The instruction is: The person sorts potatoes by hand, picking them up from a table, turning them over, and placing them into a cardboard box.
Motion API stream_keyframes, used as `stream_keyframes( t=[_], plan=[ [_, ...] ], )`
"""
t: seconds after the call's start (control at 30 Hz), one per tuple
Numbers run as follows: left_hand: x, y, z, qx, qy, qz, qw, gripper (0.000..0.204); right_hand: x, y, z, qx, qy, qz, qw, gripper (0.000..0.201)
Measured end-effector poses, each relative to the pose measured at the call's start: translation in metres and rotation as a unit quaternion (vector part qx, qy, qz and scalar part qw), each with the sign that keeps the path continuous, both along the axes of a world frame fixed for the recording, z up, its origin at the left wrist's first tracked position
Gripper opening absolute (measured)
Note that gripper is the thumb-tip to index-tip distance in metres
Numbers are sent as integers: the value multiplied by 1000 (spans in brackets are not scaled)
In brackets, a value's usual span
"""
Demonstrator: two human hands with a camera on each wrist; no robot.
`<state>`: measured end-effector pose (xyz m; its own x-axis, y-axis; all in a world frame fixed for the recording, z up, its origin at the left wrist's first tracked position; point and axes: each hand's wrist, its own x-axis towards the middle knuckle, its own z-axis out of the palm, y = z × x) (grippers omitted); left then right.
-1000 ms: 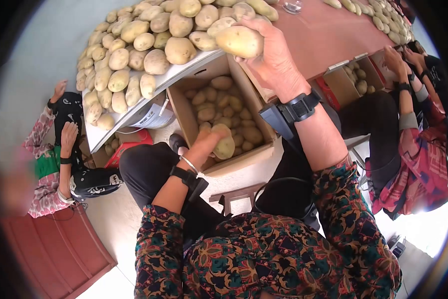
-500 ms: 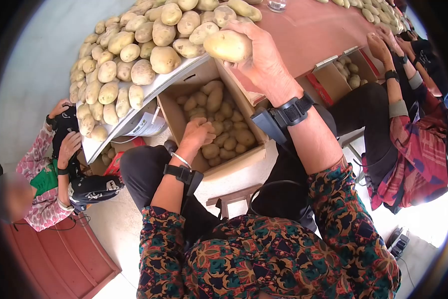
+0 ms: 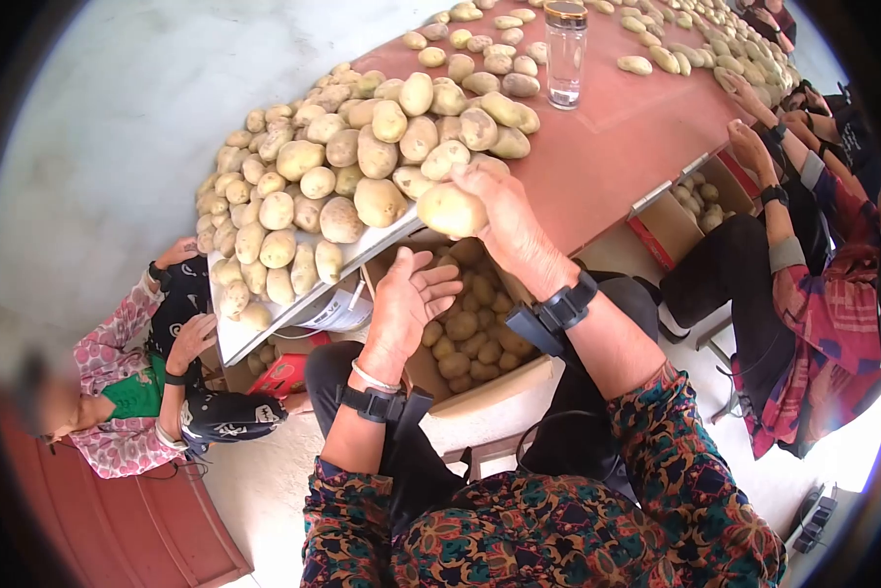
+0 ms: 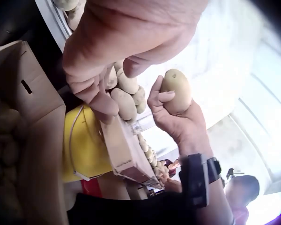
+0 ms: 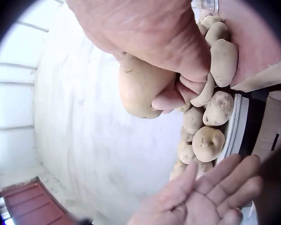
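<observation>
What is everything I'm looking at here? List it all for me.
held potato: one, tan, gripped in the right hand at the table's edge
potato heap: many, tan, piled on the table's near end
table: one, reddish-brown top, more potatoes scattered along its far end
glass jar: one, clear with a gold lid, upright on the table
cardboard box: one, brown, under the table edge, holding potatoes
second box: one, brown with red, further right, also holding potatoes
seated people: one at lower left in pink print, others at right
left hand: open, palm up, empty, above the box
right hand: fingers curled round the held potato
wrist cameras: two, black, one strapped on each wrist
</observation>
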<state>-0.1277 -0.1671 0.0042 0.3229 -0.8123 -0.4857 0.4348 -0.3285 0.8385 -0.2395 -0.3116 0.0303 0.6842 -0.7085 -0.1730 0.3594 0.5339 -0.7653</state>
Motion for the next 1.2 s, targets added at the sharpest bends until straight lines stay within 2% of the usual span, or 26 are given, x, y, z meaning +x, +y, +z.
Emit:
stream_keyframes(
  t=[0.07, 0.1, 0.13, 0.2, 0.27, 0.37, 0.43, 0.47, 0.5, 0.53, 0.57, 0.67, 0.73, 0.77, 0.9, 1.0, 1.03, 1.07, 1.13, 1.2],
  plan=[
    [2, 1, 14, -73, 154, 92, 981, 67, 15, 10, -8, -232, 28, -14, 972, 26],
    [10, 3, 13, -116, 193, 79, 971, 66, 16, 22, 2, -315, 59, 5, 947, 28],
    [15, 6, 17, -118, 193, 81, 971, 66, 16, 30, 11, -341, 59, 56, 936, 33],
    [25, 13, 22, -174, 228, 125, 950, 57, 21, 39, 15, -423, 72, 102, 898, 37],
    [43, 23, 1, -87, 214, 168, 958, 38, 26, 43, 16, -405, 65, 105, 906, 37],
    [44, 44, -7, -29, 205, 212, 955, 35, 33, 27, 19, -294, 78, -72, 950, 34],
    [30, 56, -21, 9, 228, 242, 943, 33, 20, 14, 27, -190, 23, -87, 978, 33],
    [24, 63, -30, 15, 250, 224, 942, 31, 18, 5, 25, -132, 5, -89, 987, 35],
    [17, 70, -39, 18, 253, 212, 944, 31, 16, 2, 23, -137, 2, -89, 987, 35],
    [14, 76, -44, 19, 259, 197, 945, 31, 16, 2, 24, -86, -7, -93, 992, 37],
    [9, 77, -46, 47, 268, 210, 939, 31, 14, -1, 25, -37, -19, -97, 994, 39],
    [11, 72, -44, 63, 300, 211, 928, 29, 11, -6, 25, -14, -59, -123, 990, 40],
    [10, 64, -31, 37, 270, 285, 919, 32, 9, -8, 27, -2, -61, -136, 989, 38],
    [18, 66, -31, 5, 265, 261, 928, 33, 12, -7, 27, -1, -59, -145, 988, 36],
    [22, 56, -28, -72, 267, 260, 925, 32, 16, -9, 19, 0, -72, -164, 984, 33],
    [28, 47, -45, -83, 260, 290, 917, 35, 21, -10, 13, -10, -70, -161, 984, 32],
    [29, 47, -46, -81, 262, 281, 920, 44, 22, -10, 11, -13, -70, -158, 985, 32],
    [29, 47, -48, -84, 263, 283, 919, 44, 23, -9, 10, -8, -64, -162, 985, 31],
    [27, 42, -39, 43, 274, 308, 910, 40, 24, -10, 12, -6, -58, -163, 985, 30],
    [27, 39, -29, 12, 276, 295, 915, 38, 26, -6, 14, -30, -38, -168, 985, 27]
  ],
)
